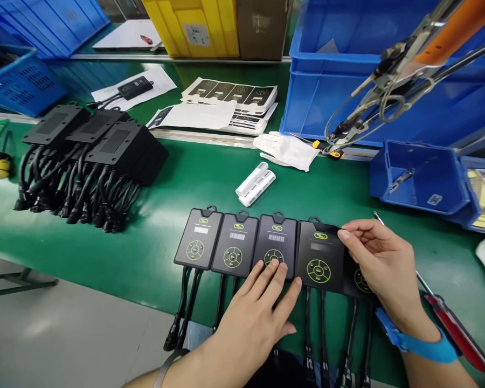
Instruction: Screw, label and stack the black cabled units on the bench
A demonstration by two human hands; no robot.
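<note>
Several black controllers with green markings lie side by side, their cables hanging over the front edge. My left hand (262, 302) rests its spread fingertips on the lower part of the third controller (277, 237) from the left. With thumb and index finger pressed together, my right hand (382, 264) pinches the upper right corner of a black label (320, 253) on the fourth controller. The fifth controller (359, 277) is partly hidden under my right hand. The two leftmost controllers (198, 237) show fully and are untouched.
Stacked black devices (121, 145) with cables sit at left. Two white rolls (255, 184), a white glove (286, 150) and label sheets (234, 99) lie behind. At right are a blue bin (420, 175) and a red-handled screwdriver (456, 328); an orange tool (448, 37) hangs above.
</note>
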